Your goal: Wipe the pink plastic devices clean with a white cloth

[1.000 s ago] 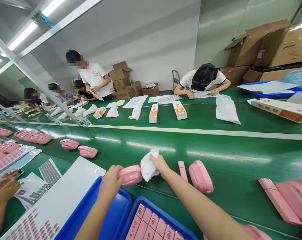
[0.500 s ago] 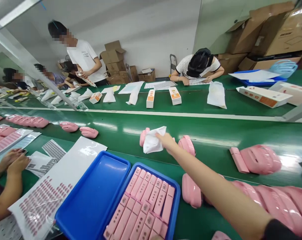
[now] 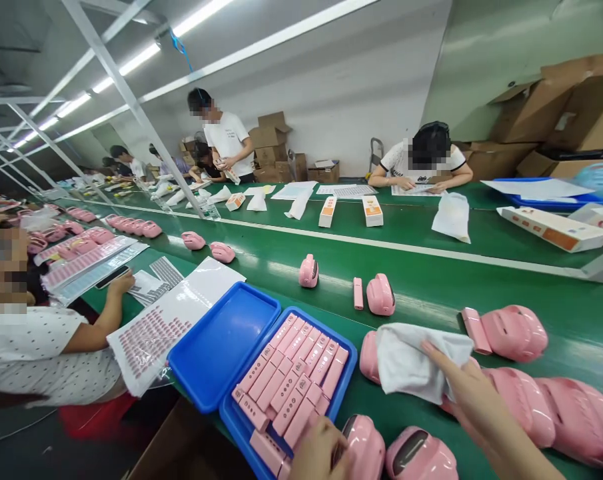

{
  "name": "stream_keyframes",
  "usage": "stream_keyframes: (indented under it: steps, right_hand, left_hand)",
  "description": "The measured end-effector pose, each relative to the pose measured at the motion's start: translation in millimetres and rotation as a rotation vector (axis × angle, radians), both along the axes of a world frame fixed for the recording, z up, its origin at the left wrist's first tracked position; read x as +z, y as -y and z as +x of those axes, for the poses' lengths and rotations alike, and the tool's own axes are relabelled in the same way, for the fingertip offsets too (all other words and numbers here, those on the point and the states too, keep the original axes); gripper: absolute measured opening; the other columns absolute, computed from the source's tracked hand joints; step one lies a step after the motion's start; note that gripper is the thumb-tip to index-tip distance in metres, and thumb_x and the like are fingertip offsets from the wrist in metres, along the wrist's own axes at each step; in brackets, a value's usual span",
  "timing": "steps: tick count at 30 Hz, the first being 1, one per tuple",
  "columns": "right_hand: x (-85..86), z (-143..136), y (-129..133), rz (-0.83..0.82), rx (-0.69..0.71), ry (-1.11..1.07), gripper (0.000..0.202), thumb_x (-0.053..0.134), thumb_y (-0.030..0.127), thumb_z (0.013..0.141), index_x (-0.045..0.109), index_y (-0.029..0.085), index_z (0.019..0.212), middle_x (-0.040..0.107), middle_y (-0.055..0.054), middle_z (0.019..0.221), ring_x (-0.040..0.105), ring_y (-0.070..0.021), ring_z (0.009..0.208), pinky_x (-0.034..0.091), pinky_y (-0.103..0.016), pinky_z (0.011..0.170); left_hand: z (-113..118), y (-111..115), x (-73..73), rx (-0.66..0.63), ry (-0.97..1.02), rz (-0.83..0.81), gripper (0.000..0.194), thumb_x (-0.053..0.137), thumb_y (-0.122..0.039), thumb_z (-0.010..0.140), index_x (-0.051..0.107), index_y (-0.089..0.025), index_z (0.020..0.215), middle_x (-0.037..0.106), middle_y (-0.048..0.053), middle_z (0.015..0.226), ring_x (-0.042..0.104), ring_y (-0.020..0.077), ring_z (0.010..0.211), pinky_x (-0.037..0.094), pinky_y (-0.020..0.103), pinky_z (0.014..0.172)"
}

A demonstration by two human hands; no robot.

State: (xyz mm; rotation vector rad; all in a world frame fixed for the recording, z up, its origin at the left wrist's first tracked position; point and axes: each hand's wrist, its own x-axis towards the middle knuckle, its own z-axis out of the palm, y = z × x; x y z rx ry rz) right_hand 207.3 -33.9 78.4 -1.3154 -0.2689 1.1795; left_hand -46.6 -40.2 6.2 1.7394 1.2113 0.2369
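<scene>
pink plastic shell [image 3: 364,445] sits under my left hand [image 3: 317,457] at the table's near edge, grip closed around its left side, its long axis running away from me. my right hand [image 3: 474,393] pinches a white cloth [image 3: 415,360] draped over another pink shell [image 3: 370,355], just right of the blue tray [image 3: 348,353].

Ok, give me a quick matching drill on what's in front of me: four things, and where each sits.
Things:
1. white cloth
2. pink strips
3. orange-and-white boxes
4. empty blue tray

Places:
A. standing on the far belt
B. under the right hand
C. filling the nearer blue tray
D. beside the sticker sheet

Pairs: 1-B, 2-C, 3-A, 4-D
</scene>
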Motion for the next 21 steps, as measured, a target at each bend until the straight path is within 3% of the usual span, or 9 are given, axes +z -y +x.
stream_keyframes:
  steps: [2, 5, 8, 11, 13, 15, 17, 19, 21]
  right_hand:
    - [0.0, -5.3, 15.0, 0.015, -0.05, -0.038, 0.071, 0.086, 0.043, 0.052, 0.057, 0.018, 0.112, 0.061, -0.008, 0.115, 0.053, -0.0255, 0.112, 0.054, -0.023, 0.08]
    - [0.0, -11.9, 29.8, 0.087, -0.092, -0.057, 0.073, 0.088, 0.042, 0.05, 0.055, 0.015, 0.11, 0.061, -0.011, 0.114, 0.053, -0.0283, 0.112, 0.055, -0.026, 0.081]
    - [-8.5, -10.5, 43.1, 0.112, -0.076, -0.059, 0.075, 0.085, 0.044, 0.056, 0.052, 0.012, 0.116, 0.061, -0.011, 0.114, 0.052, -0.0289, 0.112, 0.054, -0.027, 0.083]
    - [-25.9, -1.5, 58.4, 0.073, -0.074, -0.022, 0.074, 0.079, 0.049, 0.065, 0.048, 0.017, 0.124, 0.057, -0.007, 0.122, 0.047, -0.025, 0.119, 0.046, -0.027, 0.094]
    - [-38.2, 2.5, 67.3, 0.026, -0.118, 0.135, 0.071, 0.074, 0.056, 0.068, 0.051, 0.018, 0.123, 0.053, -0.005, 0.127, 0.042, -0.0232, 0.123, 0.034, -0.028, 0.103]
    - [-47.1, -1.1, 72.1, 0.003, -0.096, 0.342, 0.068, 0.068, 0.062, 0.07, 0.057, 0.016, 0.118, 0.053, -0.006, 0.127, 0.04, -0.0247, 0.125, 0.025, -0.032, 0.108]
    - [-49.8, -15.2, 70.6, 0.048, -0.005, 0.492, 0.063, 0.061, 0.064, 0.076, 0.062, 0.013, 0.113, 0.057, -0.009, 0.121, 0.043, -0.0275, 0.122, 0.025, -0.036, 0.108]
    - [-45.4, -38.4, 63.7, 0.169, 0.092, 0.594, 0.053, 0.052, 0.056, 0.085, 0.061, 0.014, 0.116, 0.06, -0.009, 0.116, 0.05, -0.027, 0.115, 0.034, -0.038, 0.103]
    - [-35.6, -65.4, 54.4, 0.347, 0.168, 0.797, 0.043, 0.045, 0.045, 0.093, 0.055, 0.017, 0.124, 0.056, -0.008, 0.123, 0.052, -0.0249, 0.114, 0.039, -0.037, 0.1]
  left_hand:
    - [-3.5, -13.8, 0.1, -0.013, -0.201, 0.133, 0.029, 0.046, -0.036, 0.081, 0.063, -0.02, 0.098, 0.059, 0.013, 0.106, 0.056, 0.0272, 0.098, 0.042, 0.04, 0.087]
    - [-6.2, -26.6, -11.1, 0.067, -0.417, 0.153, 0.042, 0.041, -0.014, 0.079, 0.054, -0.008, 0.119, 0.053, 0.021, 0.119, 0.046, 0.035, 0.115, 0.032, 0.049, 0.097]
    - [-3.7, -28.1, -28.9, 0.094, -0.438, 0.072, 0.059, 0.042, -0.001, 0.07, 0.041, 0.006, 0.129, 0.048, 0.03, 0.126, 0.04, 0.0404, 0.121, 0.026, 0.053, 0.101]
    - [-4.2, -27.0, -32.3, 0.08, -0.322, -0.005, 0.074, 0.049, -0.004, 0.07, 0.025, 0.001, 0.139, 0.037, 0.026, 0.14, 0.035, 0.0336, 0.13, 0.027, 0.043, 0.106]
    - [-7.8, -27.3, -20.6, 0.064, -0.223, -0.033, 0.069, 0.049, -0.014, 0.076, 0.026, -0.006, 0.14, 0.038, 0.018, 0.143, 0.035, 0.0263, 0.132, 0.028, 0.035, 0.107]
    - [-10.7, -26.4, 0.5, 0.049, -0.092, -0.108, 0.06, 0.042, -0.022, 0.082, 0.029, -0.01, 0.139, 0.053, 0.015, 0.131, 0.049, 0.0238, 0.12, 0.037, 0.035, 0.101]
    - [-8.8, -22.1, 26.3, 0.072, 0.099, -0.229, 0.059, 0.042, -0.028, 0.084, 0.029, -0.012, 0.139, 0.059, 0.014, 0.123, 0.055, 0.0248, 0.112, 0.042, 0.039, 0.096]
    - [-0.2, -14.4, 51.7, 0.146, 0.28, -0.313, 0.061, 0.047, -0.041, 0.084, 0.035, -0.014, 0.137, 0.051, 0.013, 0.134, 0.043, 0.0263, 0.126, 0.032, 0.041, 0.105]
    - [12.8, -5.9, 72.2, 0.195, 0.458, -0.312, 0.064, 0.047, -0.058, 0.081, 0.048, -0.015, 0.129, 0.044, 0.011, 0.14, 0.028, 0.0254, 0.136, 0.018, 0.037, 0.113]
